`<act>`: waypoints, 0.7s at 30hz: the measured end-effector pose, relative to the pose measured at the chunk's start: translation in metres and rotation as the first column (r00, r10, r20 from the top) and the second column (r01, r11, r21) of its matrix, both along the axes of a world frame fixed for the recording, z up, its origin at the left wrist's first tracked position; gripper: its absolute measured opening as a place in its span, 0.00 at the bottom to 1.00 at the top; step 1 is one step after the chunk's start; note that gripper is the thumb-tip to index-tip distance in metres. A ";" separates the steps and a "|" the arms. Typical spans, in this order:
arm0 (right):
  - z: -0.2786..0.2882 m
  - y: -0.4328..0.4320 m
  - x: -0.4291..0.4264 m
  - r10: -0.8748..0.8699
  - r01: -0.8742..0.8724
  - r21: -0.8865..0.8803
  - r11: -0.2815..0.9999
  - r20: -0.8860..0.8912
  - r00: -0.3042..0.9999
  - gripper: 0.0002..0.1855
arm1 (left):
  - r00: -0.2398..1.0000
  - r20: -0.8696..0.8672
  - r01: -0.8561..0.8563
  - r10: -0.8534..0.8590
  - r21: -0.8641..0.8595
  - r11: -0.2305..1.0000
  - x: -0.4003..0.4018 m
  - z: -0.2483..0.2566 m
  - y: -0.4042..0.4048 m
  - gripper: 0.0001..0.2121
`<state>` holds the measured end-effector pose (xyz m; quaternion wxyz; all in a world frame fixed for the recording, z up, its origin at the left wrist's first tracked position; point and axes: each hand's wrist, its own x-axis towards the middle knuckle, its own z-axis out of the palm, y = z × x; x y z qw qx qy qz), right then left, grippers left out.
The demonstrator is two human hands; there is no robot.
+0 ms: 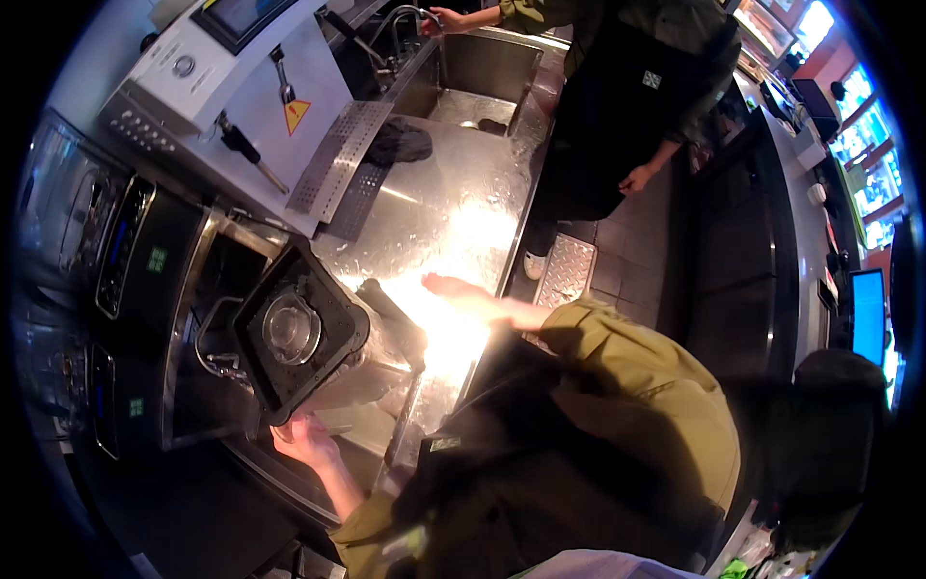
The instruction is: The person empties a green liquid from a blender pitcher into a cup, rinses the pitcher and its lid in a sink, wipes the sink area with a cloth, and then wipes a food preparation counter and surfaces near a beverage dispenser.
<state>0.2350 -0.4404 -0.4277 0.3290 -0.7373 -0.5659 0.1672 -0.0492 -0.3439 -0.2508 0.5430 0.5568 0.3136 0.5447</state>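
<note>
My left hand (309, 440) grips the lower corner of a black square tub (347, 326), tilted above a steel sink basin (358, 427). Inside the tub lies a round clear cup or lid (291, 328), and water drops dot the black surface. My right hand (463, 297) is stretched over the wet steel counter (434, 195). Strong glare washes out its fingers, and whether they hold anything cannot be made out. Left of that hand is a long dark object (394, 318), too blurred to name.
A co-worker (615, 108) stands at a second sink (488, 79), one hand by the faucet (405, 18). A perforated steel tray (343, 159) juts from a white machine (239, 108). A dark cloth (401, 141) lies beside it. A metal step (568, 268) is on the floor.
</note>
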 end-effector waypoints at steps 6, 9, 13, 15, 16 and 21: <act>0.006 0.046 0.070 0.420 -0.425 0.019 0.905 0.119 0.900 0.33 | 0.989 0.092 0.123 -0.119 -0.037 0.992 0.056 0.004 0.011 0.15; -0.009 0.061 0.190 0.322 -0.382 0.106 0.918 0.361 0.875 0.32 | 0.992 0.102 0.078 -0.069 -0.087 0.993 0.094 0.003 0.002 0.17; -0.009 0.073 0.295 0.360 -0.441 0.027 0.897 0.535 0.765 0.31 | 0.995 0.073 0.080 -0.074 -0.084 0.993 0.159 0.007 0.001 0.19; -0.008 0.079 0.296 0.409 -0.488 0.042 0.872 0.486 0.773 0.30 | 0.997 0.061 -0.051 0.055 -0.064 0.997 0.195 0.004 -0.007 0.20; -0.009 0.079 0.294 0.386 -0.464 0.056 0.884 0.472 0.792 0.29 | 0.995 0.060 -0.071 0.075 -0.064 0.995 0.210 0.006 -0.011 0.20; -0.010 0.088 0.318 0.351 -0.452 0.156 0.879 0.431 0.831 0.28 | 0.988 0.152 0.029 -0.026 -0.020 0.999 0.252 0.008 -0.026 0.21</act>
